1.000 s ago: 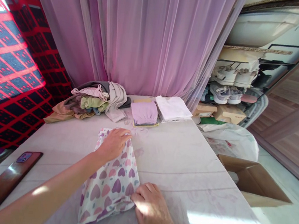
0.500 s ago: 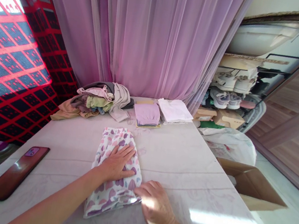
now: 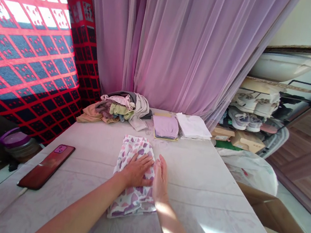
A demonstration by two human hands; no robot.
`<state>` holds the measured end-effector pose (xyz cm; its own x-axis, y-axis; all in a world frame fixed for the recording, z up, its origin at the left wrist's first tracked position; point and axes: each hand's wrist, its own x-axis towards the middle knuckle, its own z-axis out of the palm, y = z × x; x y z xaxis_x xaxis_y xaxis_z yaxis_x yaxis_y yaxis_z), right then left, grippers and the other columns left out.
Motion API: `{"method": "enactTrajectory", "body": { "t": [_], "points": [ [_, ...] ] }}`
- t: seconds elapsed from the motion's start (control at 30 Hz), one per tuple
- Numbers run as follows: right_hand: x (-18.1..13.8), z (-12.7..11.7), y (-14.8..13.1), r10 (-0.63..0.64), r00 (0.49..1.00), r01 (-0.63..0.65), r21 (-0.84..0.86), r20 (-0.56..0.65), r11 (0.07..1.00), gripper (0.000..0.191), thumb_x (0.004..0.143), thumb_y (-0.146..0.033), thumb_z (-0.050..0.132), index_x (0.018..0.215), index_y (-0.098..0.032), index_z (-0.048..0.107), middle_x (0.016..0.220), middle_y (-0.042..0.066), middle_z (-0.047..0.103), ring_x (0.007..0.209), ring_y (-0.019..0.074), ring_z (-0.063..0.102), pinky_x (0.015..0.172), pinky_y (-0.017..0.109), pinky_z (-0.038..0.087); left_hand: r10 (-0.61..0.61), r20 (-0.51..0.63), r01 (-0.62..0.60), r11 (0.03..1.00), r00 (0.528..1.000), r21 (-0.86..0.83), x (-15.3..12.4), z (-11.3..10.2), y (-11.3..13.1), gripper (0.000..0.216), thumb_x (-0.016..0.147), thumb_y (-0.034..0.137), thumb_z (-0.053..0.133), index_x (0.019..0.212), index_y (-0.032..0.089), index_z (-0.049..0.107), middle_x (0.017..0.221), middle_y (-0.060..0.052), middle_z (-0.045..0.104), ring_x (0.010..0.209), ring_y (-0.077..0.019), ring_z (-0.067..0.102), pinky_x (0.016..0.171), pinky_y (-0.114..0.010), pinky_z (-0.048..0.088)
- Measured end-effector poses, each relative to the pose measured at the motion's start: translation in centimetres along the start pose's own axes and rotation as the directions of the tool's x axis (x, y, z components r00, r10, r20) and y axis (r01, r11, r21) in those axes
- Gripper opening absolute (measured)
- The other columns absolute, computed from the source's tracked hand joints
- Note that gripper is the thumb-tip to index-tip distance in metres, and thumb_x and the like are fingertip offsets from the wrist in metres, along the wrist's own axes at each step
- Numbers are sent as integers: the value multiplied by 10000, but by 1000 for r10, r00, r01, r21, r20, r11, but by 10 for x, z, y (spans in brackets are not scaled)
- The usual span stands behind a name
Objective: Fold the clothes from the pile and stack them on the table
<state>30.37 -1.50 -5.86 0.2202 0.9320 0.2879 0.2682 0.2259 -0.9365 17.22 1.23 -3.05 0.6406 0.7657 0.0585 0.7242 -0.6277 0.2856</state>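
Observation:
A folded white garment with a purple, pink and blue print (image 3: 132, 200) lies flat on the covered table (image 3: 199, 176); its gathered, elastic-looking edge points away from me. My left hand (image 3: 138, 171) rests on top of it, palm down with the fingers stretched out. Along the garment's right edge stands my right hand (image 3: 161, 177), turned on its side, fingers straight and palm facing the cloth. It holds nothing.
At the back are a heap of rumpled clothes (image 3: 119, 107), a folded lilac stack (image 3: 165, 126) and a folded white stack (image 3: 194, 127). A red phone (image 3: 47, 167) with a cable lies left. Beyond the right edge stand a cardboard box (image 3: 277, 216) and a shoe rack (image 3: 297, 98).
My right hand has moved from the garment's lower right corner up along its right edge, and its fingers have straightened. The left hand stays on the cloth. The view has shifted left.

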Motion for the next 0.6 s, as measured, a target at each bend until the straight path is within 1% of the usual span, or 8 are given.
{"method": "enactTrajectory", "body": {
  "t": [0.13,0.23,0.3,0.37,0.4,0.43,0.5,0.6],
  "points": [
    [-5,0,19,70,995,-70,-9,-76,997,552,949,-504,288,1385,-204,445,1368,108,538,1274,236,494,1040,422,433,-16,-55,10,994,998,-113,-3,-9,1,689,802,531,592,1411,256,425,1503,-83,407,1397,-273,343,1158,-520,241],
    [-6,-1,16,53,998,-55,-58,-36,997,494,940,-472,319,1312,-206,507,1341,120,557,1245,243,521,1020,435,455,-69,-223,16,973,972,-232,-16,-23,-8,463,880,367,494,1327,251,519,1431,-59,505,1317,-203,455,1108,-398,360],
    [-6,0,12,-17,1000,20,-118,26,993,418,914,-420,383,1240,-226,558,1308,104,580,1227,238,536,1029,445,450,-215,-389,89,944,896,-317,-31,-34,-22,340,888,299,451,1177,235,618,1254,-59,639,1183,-184,559,1037,-341,422],
    [-7,2,9,-85,993,99,-169,84,981,354,878,-353,433,1171,-246,601,1286,84,594,1217,233,544,1040,462,440,-441,-476,260,879,761,-399,-48,-42,-38,256,873,278,448,1003,227,662,1035,-48,703,997,-181,623,917,-316,476],
    [-8,2,8,-106,989,123,-186,102,975,338,863,-325,445,1145,-254,616,1282,78,596,1212,233,549,1040,473,439,-541,-464,354,830,702,-431,-57,-46,-45,231,863,273,451,940,224,663,950,-37,704,902,-175,631,839,-300,489],
    [-9,3,7,-115,987,136,-197,111,971,330,852,-305,450,1127,-260,627,1281,74,597,1206,235,555,1034,484,443,-607,-418,432,786,676,-443,-64,-48,-51,215,856,276,456,891,222,660,885,-27,699,828,-168,627,771,-284,484],
    [-9,3,6,-116,987,137,-206,111,969,326,836,-282,456,1105,-269,640,1278,72,600,1194,240,565,1021,504,451,-667,-287,536,733,688,-419,-73,-52,-56,218,856,313,467,829,223,663,811,-12,691,745,-159,613,667,-261,442],
    [-9,2,6,-101,990,118,-193,98,974,322,826,-272,461,1088,-272,649,1262,76,611,1188,242,570,1015,524,453,-665,-161,586,729,729,-354,-74,-53,-48,269,858,418,490,800,244,688,814,-7,706,744,-169,615,613,-256,382]
  ]
}}
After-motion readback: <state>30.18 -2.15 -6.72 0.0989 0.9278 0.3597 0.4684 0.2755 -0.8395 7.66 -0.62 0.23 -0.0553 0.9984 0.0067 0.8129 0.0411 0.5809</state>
